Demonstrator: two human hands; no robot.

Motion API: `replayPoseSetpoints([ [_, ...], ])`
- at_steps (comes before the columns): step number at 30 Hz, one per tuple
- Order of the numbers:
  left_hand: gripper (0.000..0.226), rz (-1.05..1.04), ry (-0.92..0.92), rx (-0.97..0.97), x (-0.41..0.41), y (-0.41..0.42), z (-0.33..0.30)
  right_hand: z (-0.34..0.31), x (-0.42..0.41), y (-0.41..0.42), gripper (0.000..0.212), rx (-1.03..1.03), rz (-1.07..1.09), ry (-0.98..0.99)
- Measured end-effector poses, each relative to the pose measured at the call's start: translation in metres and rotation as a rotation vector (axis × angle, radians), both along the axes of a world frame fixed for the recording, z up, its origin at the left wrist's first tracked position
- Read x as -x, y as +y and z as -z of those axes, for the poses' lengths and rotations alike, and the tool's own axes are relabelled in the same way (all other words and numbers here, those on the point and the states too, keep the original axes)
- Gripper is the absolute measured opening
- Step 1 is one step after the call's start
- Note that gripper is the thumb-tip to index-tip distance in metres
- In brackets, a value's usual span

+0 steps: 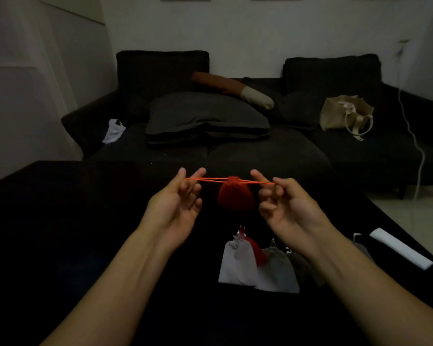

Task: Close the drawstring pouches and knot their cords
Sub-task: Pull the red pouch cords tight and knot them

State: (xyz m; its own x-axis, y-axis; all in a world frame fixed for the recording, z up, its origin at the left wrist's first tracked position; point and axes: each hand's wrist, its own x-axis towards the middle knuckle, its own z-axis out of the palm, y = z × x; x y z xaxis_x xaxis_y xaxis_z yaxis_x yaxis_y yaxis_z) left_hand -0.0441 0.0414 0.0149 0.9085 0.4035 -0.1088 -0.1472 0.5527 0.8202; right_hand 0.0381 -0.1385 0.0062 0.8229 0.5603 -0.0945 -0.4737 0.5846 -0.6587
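The small red fabric drawstring pouch hung in the air between the two hands, above the dark surface, its mouth already gathered tight at the top. Its thin orange cords ran out from the mouth to either side in a nearly level line, so the long axis of the cords lay straight across from hand to hand, with the pouch at about the midpoint and neither hand clearly nearer. The left hand held the left ends, the cord passing between its raised fingertips; its grip was a pinch on the cord. The right hand did the same on the right ends, fingers curled round them. Knotting looked like the step still to come, and it would need the two ends brought inward to cross above the mouth. Nearer the person, on the same surface, lay a row of other small pouches, white, red and grey, partly overlapping. A dark sofa stood beyond.
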Motion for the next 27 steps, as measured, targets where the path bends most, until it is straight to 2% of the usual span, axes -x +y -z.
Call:
replayPoseSetpoints([
  [2,0.056,0.041,-0.032,0.107,0.000,-0.001,0.001,-0.002,0.004,0.004,0.030,-0.092,-0.040,0.045],
  [4,0.048,0.099,-0.066,0.078,0.000,-0.009,0.001,0.001,0.005,0.008,0.038,-0.078,-0.015,0.033],
  [6,0.043,0.126,-0.075,0.000,0.000,-0.015,0.000,0.004,0.008,0.010,0.037,-0.011,-0.002,-0.025],
  [9,0.040,0.038,-0.046,-0.143,-0.002,-0.016,0.001,0.004,0.009,0.011,0.035,0.073,0.001,-0.124],
  [14,0.041,-0.071,-0.072,-0.232,-0.004,-0.025,0.003,-0.007,0.011,0.011,0.037,0.220,0.089,-0.326],
  [16,0.031,-0.034,-0.093,-0.404,0.000,-0.026,0.002,-0.006,0.011,0.008,0.037,0.241,0.072,-0.357],
  [18,0.021,0.041,-0.149,-0.552,0.006,-0.025,0.001,-0.005,0.015,0.004,0.032,0.212,0.015,-0.329],
  [21,0.035,0.123,-0.217,-0.605,0.008,-0.024,0.003,-0.004,0.022,0.006,0.012,0.138,-0.060,-0.259],
  [22,0.036,0.101,-0.224,-0.604,0.008,-0.025,0.004,-0.004,0.024,0.008,0.012,0.110,-0.077,-0.240],
  [24,0.045,0.013,-0.211,-0.517,0.007,-0.028,0.005,-0.001,0.027,0.014,0.027,0.086,-0.087,-0.207],
  [26,0.050,-0.019,-0.181,-0.273,0.005,-0.031,0.004,0.002,0.030,0.019,0.042,0.079,-0.080,-0.173],
  [27,0.043,0.004,-0.169,-0.138,0.005,-0.032,0.004,0.004,0.031,0.022,0.045,0.071,-0.081,-0.162],
])
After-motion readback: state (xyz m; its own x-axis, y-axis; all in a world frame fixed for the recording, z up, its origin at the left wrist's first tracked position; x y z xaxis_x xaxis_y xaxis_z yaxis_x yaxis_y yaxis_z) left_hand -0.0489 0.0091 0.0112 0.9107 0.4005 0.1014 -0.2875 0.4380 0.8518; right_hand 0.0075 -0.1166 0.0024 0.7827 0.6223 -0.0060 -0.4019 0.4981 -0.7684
